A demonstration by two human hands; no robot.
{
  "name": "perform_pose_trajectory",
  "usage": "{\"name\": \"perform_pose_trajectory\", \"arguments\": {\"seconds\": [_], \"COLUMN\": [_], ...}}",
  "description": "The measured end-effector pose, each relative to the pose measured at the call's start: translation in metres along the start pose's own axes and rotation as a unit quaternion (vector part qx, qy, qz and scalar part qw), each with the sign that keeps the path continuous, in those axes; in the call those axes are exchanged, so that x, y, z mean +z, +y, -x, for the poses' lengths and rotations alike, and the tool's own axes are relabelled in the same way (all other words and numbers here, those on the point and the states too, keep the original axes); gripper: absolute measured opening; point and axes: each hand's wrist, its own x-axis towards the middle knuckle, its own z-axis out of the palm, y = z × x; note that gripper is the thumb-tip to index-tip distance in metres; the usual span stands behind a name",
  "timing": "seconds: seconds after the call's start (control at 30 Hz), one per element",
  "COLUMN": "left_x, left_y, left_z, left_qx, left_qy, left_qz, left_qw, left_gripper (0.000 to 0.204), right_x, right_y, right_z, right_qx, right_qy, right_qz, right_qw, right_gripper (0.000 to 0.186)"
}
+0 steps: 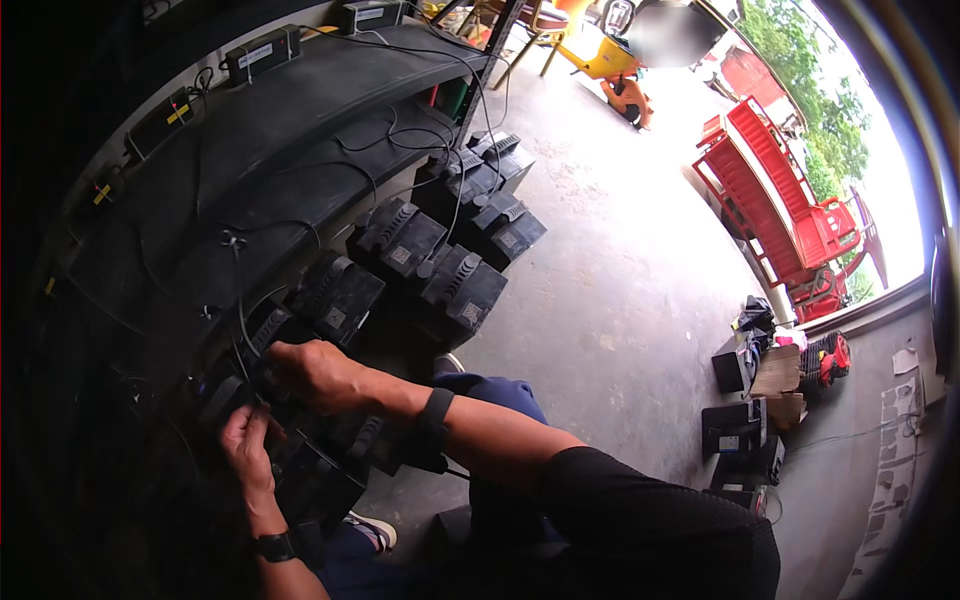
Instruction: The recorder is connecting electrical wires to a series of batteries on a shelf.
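Your L hand (250, 440) + R hand (315, 376) at cable (241, 300), nr front edge of shelf (400, 75).
L fingers narrow at cable's lower visible end; R curled just beside it, can't tell what you grip w/ either. Blk boxes (335, 300) on floor (560, 300) along that edge.

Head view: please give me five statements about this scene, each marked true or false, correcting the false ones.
1. The left hand appears lower in the picture than the right hand. True.
2. The boxes near the hands are white. False: they are black.
3. A cable runs down toward the hands. True.
4. The right forearm carries a white band. False: its band is dark.
5. The cart at right is red. True.
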Motion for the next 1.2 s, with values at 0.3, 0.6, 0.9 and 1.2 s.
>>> {"name": "perform_pose_trajectory", "arguments": {"seconds": [0.3, 0.6, 0.9, 1.2], "left_x": [-0.005, -0.001, 0.002, 0.008], "left_y": [-0.012, -0.014, -0.006, -0.009], "left_z": [0.0, -0.003, 0.001, 0.004], "left_qx": [0.04, 0.029, -0.003, 0.009], "left_qy": [0.02, 0.052, 0.044, 0.047], "left_qz": [-0.02, -0.043, -0.038, 0.012], "left_qw": [0.999, 0.997, 0.998, 0.999], "left_gripper": [0.013, 0.009, 0.014, 0.014], "right_x": [0.009, 0.006, 0.01, -0.001], "right_y": [0.009, 0.008, 0.022, -0.004], "right_z": [0.0, -0.002, 0.0, 0.002], "right_qx": [0.014, 0.013, 0.024, 0.046], "right_qy": [-0.012, 0.006, -0.044, -0.052], "right_qz": [0.051, 0.059, 0.107, 0.039], "right_qw": [0.999, 0.998, 0.993, 0.997], "right_gripper": [0.019, 0.021, 0.019, 0.012]}}
